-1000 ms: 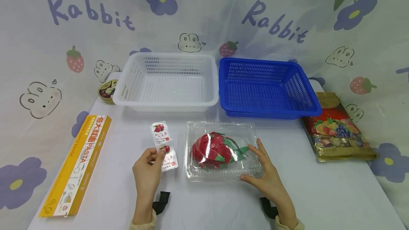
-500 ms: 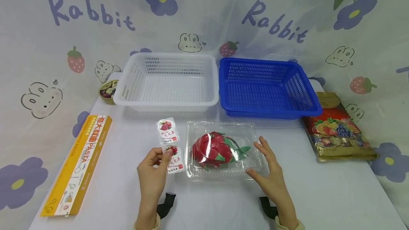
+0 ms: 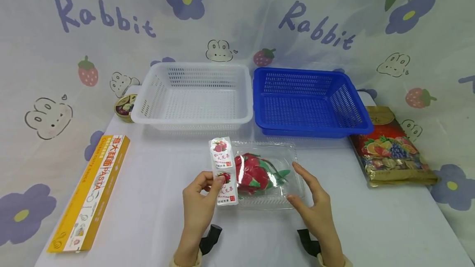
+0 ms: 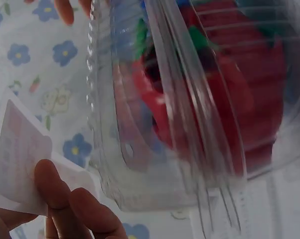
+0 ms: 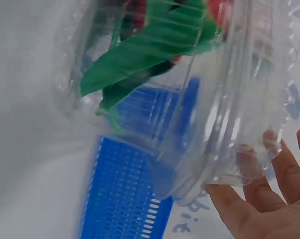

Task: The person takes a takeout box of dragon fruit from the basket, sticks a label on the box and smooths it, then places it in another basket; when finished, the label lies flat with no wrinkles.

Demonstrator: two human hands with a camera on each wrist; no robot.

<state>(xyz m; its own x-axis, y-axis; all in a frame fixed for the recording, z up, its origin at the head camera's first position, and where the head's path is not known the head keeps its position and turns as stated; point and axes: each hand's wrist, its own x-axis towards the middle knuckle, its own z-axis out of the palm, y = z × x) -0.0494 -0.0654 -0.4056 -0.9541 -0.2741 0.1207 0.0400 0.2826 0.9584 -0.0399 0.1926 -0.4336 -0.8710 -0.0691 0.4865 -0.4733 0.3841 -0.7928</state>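
Pinched between thumb and forefinger of the left hand (image 3: 198, 195) is a strip of two small sachets (image 3: 224, 171), held by its lower packet with the upper one standing free at twelve o'clock. The strip is held over the left end of the clear clamshell box (image 3: 285, 164), whose red and green fruit (image 3: 254, 172) is partly covered by it. At three o'clock from that box, the right hand (image 3: 313, 205) is kept open with relaxed fingers, just beside the right end wall; contact with the plastic cannot be confirmed from the head view.

Because only one packet is gripped, the free packet could fold or swing, and the strip could be dropped onto the lid. The light box could be nudged across the table (image 3: 148, 213) toward the white basket (image 3: 193, 120) or blue basket (image 3: 311, 129) at twelve o'clock, if it is bumped.
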